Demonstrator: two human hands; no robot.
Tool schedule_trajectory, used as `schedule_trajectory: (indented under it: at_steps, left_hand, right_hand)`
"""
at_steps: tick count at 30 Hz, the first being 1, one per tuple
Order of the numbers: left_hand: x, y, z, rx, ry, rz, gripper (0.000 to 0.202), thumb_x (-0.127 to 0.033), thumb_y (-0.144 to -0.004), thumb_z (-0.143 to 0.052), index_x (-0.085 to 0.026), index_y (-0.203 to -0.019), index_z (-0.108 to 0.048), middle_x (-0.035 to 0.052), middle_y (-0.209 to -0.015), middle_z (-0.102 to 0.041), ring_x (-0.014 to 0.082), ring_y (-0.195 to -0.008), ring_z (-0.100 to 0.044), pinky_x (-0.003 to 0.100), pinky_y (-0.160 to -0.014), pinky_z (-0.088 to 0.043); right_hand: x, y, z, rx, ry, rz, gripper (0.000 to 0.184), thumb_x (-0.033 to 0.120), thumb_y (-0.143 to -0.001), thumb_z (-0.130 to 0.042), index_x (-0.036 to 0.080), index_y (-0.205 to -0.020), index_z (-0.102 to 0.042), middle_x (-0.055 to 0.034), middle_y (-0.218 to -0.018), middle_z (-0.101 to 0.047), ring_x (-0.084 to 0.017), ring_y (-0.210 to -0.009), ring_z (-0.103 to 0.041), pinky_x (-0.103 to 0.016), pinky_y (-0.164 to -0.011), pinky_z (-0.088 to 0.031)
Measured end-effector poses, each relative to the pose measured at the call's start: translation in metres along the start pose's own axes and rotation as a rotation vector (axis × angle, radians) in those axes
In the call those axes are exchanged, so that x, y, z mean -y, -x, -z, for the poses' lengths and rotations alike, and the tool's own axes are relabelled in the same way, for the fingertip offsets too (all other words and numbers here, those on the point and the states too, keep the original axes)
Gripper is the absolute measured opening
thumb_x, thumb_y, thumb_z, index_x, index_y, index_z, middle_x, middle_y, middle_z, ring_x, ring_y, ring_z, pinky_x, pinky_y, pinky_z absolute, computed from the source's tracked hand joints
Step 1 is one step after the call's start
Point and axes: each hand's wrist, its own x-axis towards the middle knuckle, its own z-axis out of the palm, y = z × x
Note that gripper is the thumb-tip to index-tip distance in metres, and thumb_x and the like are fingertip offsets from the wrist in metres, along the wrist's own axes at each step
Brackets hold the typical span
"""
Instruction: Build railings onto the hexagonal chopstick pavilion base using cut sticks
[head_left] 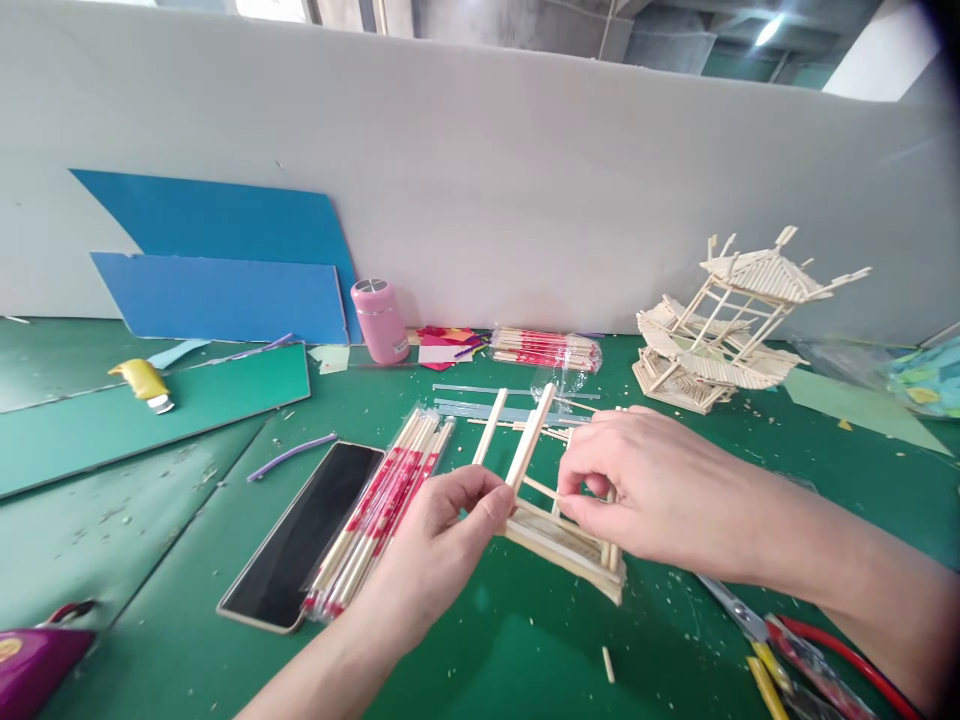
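A small wooden frame built from chopsticks (564, 552) stands in front of me, with upright posts on a layered base. My left hand (459, 515) is closed, its thumb and forefinger pinching the frame at the foot of a pale double post (531, 440). Over the right side of the frame, my right hand (634, 480) is closed in a pinch. Its fingertips meet at the end of a thin wooden stick (541, 488) that lies across between the posts. The right hand covers part of the frame's far right corner.
Packed chopsticks (382, 510) lie partly on a phone (304, 540). A finished-looking stick pavilion (731, 330) stands back right. Scissors (754, 625) lie front right, a purple tool (45, 660) front left. Behind are a pink flask (381, 322), blue boards (232, 300) and a yellow cutter (144, 382).
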Motion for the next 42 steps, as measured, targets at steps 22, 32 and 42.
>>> schedule_trajectory:
  at_steps: [22,32,42]
  left_hand:
    - [0.003,0.000,0.003,0.043,-0.055,-0.055,0.028,-0.040,-0.085,-0.045,-0.018,-0.072,-0.057,-0.0016,-0.067,-0.051,0.0146,-0.068,-0.046,0.024,-0.061,-0.035]
    - [0.003,-0.001,0.003,0.048,-0.071,-0.039,0.030,-0.041,-0.085,-0.043,-0.017,-0.071,-0.056,-0.0018,-0.066,-0.050,0.0144,-0.067,-0.046,0.024,-0.059,-0.033]
    - [0.002,-0.001,0.003,0.060,-0.072,-0.048,0.031,-0.041,-0.085,-0.043,-0.017,-0.071,-0.057,-0.0014,-0.066,-0.051,0.0146,-0.067,-0.047,0.024,-0.060,-0.033]
  right_hand:
    - [0.007,-0.008,0.009,0.100,0.040,-0.046,0.023,0.017,-0.068,-0.046,0.018,-0.046,-0.038,0.0041,-0.046,-0.040,-0.010,-0.048,-0.028,-0.027,-0.049,-0.022]
    - [0.004,-0.007,0.011,0.160,0.042,-0.008,0.023,0.015,-0.065,-0.045,0.017,-0.046,-0.032,0.0040,-0.045,-0.036,-0.008,-0.047,-0.024,-0.026,-0.049,-0.022]
    - [0.005,-0.008,0.012,0.145,0.049,0.024,0.024,0.012,-0.066,-0.043,0.017,-0.044,-0.037,0.0048,-0.042,-0.033,-0.008,-0.045,-0.022,-0.026,-0.047,-0.021]
